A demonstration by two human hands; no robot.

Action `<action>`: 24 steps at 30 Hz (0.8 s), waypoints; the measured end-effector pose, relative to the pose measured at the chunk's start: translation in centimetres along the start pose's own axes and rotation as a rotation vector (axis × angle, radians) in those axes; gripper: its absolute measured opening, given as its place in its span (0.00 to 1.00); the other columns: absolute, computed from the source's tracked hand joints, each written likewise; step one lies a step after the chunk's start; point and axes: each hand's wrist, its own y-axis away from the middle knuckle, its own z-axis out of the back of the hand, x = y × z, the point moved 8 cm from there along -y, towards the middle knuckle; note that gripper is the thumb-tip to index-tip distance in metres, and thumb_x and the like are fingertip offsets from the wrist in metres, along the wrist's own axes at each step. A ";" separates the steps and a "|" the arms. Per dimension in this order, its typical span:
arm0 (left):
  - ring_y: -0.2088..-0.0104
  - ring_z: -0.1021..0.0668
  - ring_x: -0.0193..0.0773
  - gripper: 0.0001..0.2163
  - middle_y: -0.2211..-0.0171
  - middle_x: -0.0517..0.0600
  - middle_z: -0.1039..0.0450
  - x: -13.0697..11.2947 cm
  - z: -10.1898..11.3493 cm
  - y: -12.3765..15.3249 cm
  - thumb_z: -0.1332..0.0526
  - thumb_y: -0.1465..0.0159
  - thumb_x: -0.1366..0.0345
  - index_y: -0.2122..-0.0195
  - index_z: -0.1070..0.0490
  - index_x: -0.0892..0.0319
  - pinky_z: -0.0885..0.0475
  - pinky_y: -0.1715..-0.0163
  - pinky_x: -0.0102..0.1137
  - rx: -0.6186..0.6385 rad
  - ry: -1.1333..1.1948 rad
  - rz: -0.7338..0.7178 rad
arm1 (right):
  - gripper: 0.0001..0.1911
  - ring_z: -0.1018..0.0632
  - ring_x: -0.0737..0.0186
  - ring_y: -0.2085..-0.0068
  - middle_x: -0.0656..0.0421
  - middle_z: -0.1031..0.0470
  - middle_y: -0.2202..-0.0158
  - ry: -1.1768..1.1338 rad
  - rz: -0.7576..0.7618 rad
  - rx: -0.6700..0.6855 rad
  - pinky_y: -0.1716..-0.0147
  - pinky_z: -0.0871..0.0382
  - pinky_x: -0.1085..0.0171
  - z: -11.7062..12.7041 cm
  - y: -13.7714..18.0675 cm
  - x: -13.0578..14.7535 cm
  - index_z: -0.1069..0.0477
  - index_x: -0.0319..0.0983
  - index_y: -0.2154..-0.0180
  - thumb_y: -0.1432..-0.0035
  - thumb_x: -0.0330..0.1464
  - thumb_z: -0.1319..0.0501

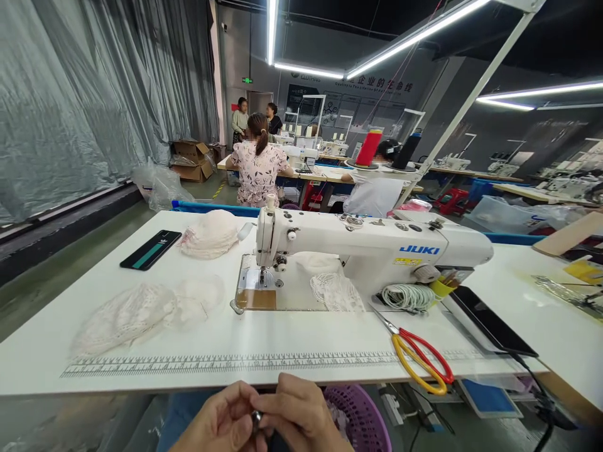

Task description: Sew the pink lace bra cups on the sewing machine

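My left hand [221,419] and my right hand [301,411] meet in front of the table's near edge. Pinched between their fingertips is a small shiny metal bobbin case [257,417], mostly covered by the fingers. Beyond them on the table stands a white sewing machine [358,235], its needle and presser foot [262,275] over a metal plate. White lace fabric [335,292] lies under the machine's arm. More pale lace pieces [136,311] are spread to the left, with a stack of cream cups [211,233] behind them.
Scissors [421,358] with red and yellow handles overhang the front edge. Right of the machine are a cord bundle [409,296] and a black tablet [492,320]. A phone [151,250] lies left. Below the table is a purple basket [372,417]. Several people sit or stand beyond.
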 end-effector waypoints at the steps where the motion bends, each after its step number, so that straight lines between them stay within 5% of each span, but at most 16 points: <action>1: 0.75 0.25 0.30 0.20 0.73 0.48 0.26 0.0 -0.2 0.0 0.28 0.53 0.52 0.69 0.30 0.62 0.36 0.77 0.21 0.043 -0.004 0.034 | 0.13 0.32 0.69 0.76 0.63 0.37 0.78 0.003 0.015 0.045 0.76 0.39 0.72 0.0 -0.1 0.1 0.27 0.40 0.57 0.33 0.36 0.48; 6: 0.74 0.25 0.31 0.22 0.71 0.50 0.26 -0.6 -0.5 -0.1 0.26 0.55 0.53 0.70 0.34 0.63 0.36 0.77 0.23 0.104 -0.073 0.125 | 0.12 0.34 0.69 0.73 0.63 0.37 0.76 0.006 0.029 0.284 0.72 0.40 0.71 -0.4 -0.4 0.2 0.30 0.43 0.53 0.33 0.34 0.49; 11: 0.74 0.25 0.32 0.22 0.72 0.47 0.29 -1.2 -0.4 -0.5 0.27 0.54 0.54 0.72 0.37 0.60 0.37 0.78 0.23 0.119 -0.085 0.050 | 0.10 0.32 0.68 0.69 0.62 0.36 0.72 0.123 -0.032 0.336 0.65 0.38 0.70 -0.6 -0.4 -0.1 0.31 0.42 0.56 0.33 0.32 0.50; 18: 0.69 0.29 0.33 0.17 0.70 0.46 0.33 -2.4 1.9 -1.1 0.29 0.49 0.54 0.62 0.27 0.56 0.35 0.69 0.26 -0.019 -0.347 -0.176 | 0.12 0.28 0.67 0.70 0.60 0.32 0.73 0.239 -0.052 0.150 0.66 0.35 0.70 -0.2 -1.0 0.5 0.31 0.39 0.62 0.32 0.31 0.52; 21: 0.68 0.30 0.34 0.13 0.70 0.48 0.32 -3.4 2.2 -0.8 0.33 0.45 0.53 0.66 0.24 0.57 0.36 0.67 0.26 -0.070 -0.528 -0.272 | 0.12 0.29 0.69 0.75 0.61 0.33 0.76 0.244 -0.011 0.047 0.72 0.36 0.71 -0.2 -0.5 0.3 0.30 0.39 0.64 0.33 0.31 0.51; 24: 0.66 0.28 0.37 0.13 0.70 0.49 0.29 -3.4 2.7 -0.5 0.32 0.47 0.53 0.68 0.23 0.56 0.33 0.65 0.27 -0.163 -0.412 -0.239 | 0.10 0.30 0.71 0.78 0.64 0.35 0.79 0.227 0.015 -0.069 0.76 0.38 0.72 -0.1 0.0 -0.4 0.29 0.39 0.65 0.35 0.30 0.47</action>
